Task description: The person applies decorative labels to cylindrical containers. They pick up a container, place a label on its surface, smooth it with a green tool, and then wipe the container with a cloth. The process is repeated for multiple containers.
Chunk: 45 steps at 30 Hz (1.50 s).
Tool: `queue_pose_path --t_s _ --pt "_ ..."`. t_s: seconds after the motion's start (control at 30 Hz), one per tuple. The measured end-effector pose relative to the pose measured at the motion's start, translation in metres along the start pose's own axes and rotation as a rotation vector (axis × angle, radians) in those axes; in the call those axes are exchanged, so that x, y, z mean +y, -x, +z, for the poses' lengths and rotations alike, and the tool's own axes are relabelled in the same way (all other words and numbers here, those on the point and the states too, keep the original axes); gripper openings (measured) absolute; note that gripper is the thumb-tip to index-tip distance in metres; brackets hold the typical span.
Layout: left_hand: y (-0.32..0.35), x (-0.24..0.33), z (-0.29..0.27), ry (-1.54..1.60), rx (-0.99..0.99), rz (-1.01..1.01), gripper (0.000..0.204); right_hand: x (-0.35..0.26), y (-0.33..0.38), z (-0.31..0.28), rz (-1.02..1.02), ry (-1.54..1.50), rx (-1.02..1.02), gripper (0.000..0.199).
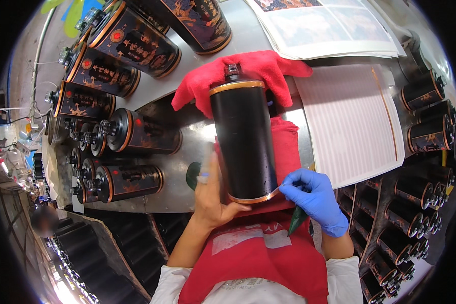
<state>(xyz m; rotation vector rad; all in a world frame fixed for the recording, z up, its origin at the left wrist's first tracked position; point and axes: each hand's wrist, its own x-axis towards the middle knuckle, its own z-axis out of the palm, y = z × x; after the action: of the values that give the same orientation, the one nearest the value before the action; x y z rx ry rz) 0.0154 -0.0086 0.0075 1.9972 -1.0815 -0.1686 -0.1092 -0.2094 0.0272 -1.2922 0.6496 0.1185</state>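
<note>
The left hand [209, 200], bare and blurred, with a bluish band around one finger, held its fingers long along the near left side of a black bottle [243, 142], thumb spread wide below the base; how firmly it pressed could not be told. The right hand [314, 197], in a thin, wrinkled blue glove, curled its fingers at the base's right edge, by a shiny gold rim [253, 198]. A dark green pointed piece [297, 221] jutted from beneath the glove — whether the fingers were closed on it could not be told. Between the hands, the smooth, matt cylinder stretched away on its side to a second gold band and a dark, glossy neck [232, 71], which lay over a bunched, fuzzy red cloth [200, 87]. Just beyond the glove was a folded red cloth [288, 152]; nearer the body hung a red apron [289, 266]. Left of the grip, on the dull metal table [177, 201], stood or lay decorated bottles [137, 45], gold-trimmed cylinders with glossy stoppers. Right of it lay a flat striped sheet [349, 121], with printed sheets [319, 30] farther off and rows of racked bottles [397, 230] at the outer side.
</note>
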Motion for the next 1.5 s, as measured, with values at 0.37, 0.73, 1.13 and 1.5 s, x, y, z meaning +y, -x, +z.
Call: queue_pose_path --t_s 0.37,0.73,1.13,1.5 --pt "-0.041 0.039 0.006 -0.254 -0.002 0.199 0.071 -0.006 0.008 -0.002 -0.006 -0.056 -0.014 0.013" --pt "-0.021 0.018 0.012 -0.024 -0.007 0.123 0.094 -0.009 0.002 0.008 -0.030 -0.027 -0.089 0.012" --pt "-0.007 0.009 0.001 0.345 -0.086 -0.039 0.099 0.001 -0.001 -0.002 -0.011 -0.137 0.086 0.011" --pt "-0.030 0.056 0.008 0.861 0.049 -0.289 0.091 0.020 -0.004 -0.020 -0.032 -0.486 0.078 0.036"
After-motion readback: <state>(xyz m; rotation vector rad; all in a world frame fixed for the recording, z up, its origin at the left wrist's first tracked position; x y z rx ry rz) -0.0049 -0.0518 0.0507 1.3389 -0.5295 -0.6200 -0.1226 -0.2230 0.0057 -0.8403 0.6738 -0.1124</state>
